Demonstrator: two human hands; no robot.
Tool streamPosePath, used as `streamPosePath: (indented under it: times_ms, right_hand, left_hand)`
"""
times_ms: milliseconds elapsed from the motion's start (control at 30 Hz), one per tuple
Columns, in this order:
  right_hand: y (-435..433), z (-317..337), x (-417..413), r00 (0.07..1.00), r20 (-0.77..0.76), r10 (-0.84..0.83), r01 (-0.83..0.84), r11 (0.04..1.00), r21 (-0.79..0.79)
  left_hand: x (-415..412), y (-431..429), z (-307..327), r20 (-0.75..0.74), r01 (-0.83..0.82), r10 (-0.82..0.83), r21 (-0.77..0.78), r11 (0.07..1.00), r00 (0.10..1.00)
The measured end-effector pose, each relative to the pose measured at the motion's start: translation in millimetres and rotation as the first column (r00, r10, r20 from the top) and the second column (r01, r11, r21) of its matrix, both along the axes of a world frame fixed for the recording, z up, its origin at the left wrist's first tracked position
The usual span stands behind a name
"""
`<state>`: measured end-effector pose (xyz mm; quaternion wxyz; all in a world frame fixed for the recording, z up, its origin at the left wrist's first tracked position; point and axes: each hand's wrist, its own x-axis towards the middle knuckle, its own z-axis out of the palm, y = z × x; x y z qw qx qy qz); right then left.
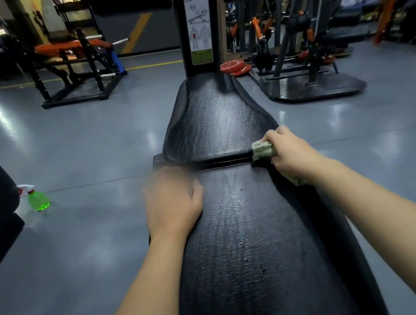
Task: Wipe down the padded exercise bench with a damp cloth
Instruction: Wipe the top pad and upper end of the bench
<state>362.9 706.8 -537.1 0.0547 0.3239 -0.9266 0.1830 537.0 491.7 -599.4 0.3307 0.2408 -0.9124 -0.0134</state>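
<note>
My right hand (pixel 291 153) grips the bunched cloth (pixel 262 150), pressing it on the right edge of the bench (pixel 242 234), at the gap between its two pads. My left hand (pixel 172 205) rests open on the left edge (fingertips blurred). A green spray bottle (pixel 38 199) stands on the floor (pixel 76 158), off to the left

The padded counter (pixel 218 127) is black with a creased leather grain. The cloth (pixel 262 149) at its 3 o'clock edge is pale green. At 9 o'clock stands a bright green spray bottle (pixel 38 199) on the grey floor (pixel 89 150). The weight plates (pixel 233 65) at 1 o'clock are red.
</note>
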Motion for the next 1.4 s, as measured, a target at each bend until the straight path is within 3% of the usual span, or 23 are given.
streamPosePath:
  times_ms: [167,267,333,400,467,533,667,800,867,900,967,1033,1100,1167,1200,1267,1400]
  right_hand:
    - [57,-17,-29,0.983,0.064,-0.171,0.165,0.983,0.081]
    - [43,-21,-21,0.995,0.017,-0.099,0.1,0.981,-0.167]
    - [18,-14,-16,0.983,0.039,-0.181,0.18,0.882,-0.435]
    - [-6,-1,-22,0.93,0.187,-0.316,0.363,0.721,-0.59]
    - [-26,5,-35,0.846,0.352,-0.401,0.533,0.608,-0.589]
    - [-37,5,-40,0.779,0.417,-0.469,0.627,0.58,-0.52]
    - [-31,-3,-22,0.8,0.312,-0.512,0.597,0.726,-0.34]
    - [-24,-9,6,0.976,-0.04,-0.216,0.211,0.971,-0.109]
    - [-29,-14,10,0.984,-0.115,-0.135,0.119,0.984,-0.134]
    - [-31,-16,9,0.983,-0.087,-0.161,0.138,0.964,-0.226]
    - [-33,-18,-3,0.95,0.069,-0.306,0.305,0.849,-0.432]
    - [-38,-13,-17,0.856,0.291,-0.428,0.516,0.67,-0.533]
    - [-47,-3,-30,0.706,0.496,-0.504,0.705,0.442,-0.554]
    - [-50,4,-41,0.562,0.671,-0.484,0.817,0.201,-0.54]
    - [-49,6,-44,0.525,0.72,-0.453,0.838,0.13,-0.53]
    - [-48,3,-46,0.523,0.717,-0.461,0.843,0.159,-0.513]
    - [-42,-1,-28,0.646,0.521,-0.558,0.763,0.452,-0.461]
  left_hand:
    - [-3,1,0,-0.009,-0.005,0.005,-0.025,1.0,1.0]
    - [-6,1,0,-0.013,-0.012,0.012,-0.032,0.999,1.0]
    - [-4,0,-2,-0.022,-0.005,0.004,-0.039,0.999,1.0]
    - [-3,-1,-3,-0.039,-0.007,0.005,-0.039,0.999,0.999]
    - [-4,-1,-3,-0.038,-0.01,0.009,-0.029,1.0,0.999]
    - [-5,-1,-2,-0.028,-0.012,0.012,-0.015,1.0,1.0]
    - [-8,-3,-1,-0.027,-0.031,0.031,-0.001,1.0,0.999]
    - [-7,-1,0,-0.023,-0.023,0.024,0.023,0.999,0.999]
    - [-4,0,0,-0.031,-0.031,0.031,0.028,0.999,0.999]
    - [-3,0,-1,-0.038,-0.03,0.031,0.025,0.999,0.999]
    - [-1,2,-1,-0.045,-0.025,0.026,0.017,1.0,0.999]
    - [-1,2,0,-0.035,-0.026,0.026,0.018,1.0,0.999]
    - [-2,1,-1,-0.03,-0.027,0.027,0.013,1.0,0.999]
    - [-3,-1,-2,-0.041,-0.021,0.022,0.019,1.0,0.999]
    - [-2,-1,-2,-0.049,-0.021,0.022,0.024,1.0,0.999]
    - [-3,-2,-1,-0.048,-0.02,0.022,0.036,0.999,0.999]
    - [-6,-3,1,-0.033,-0.029,0.031,0.053,0.998,0.999]
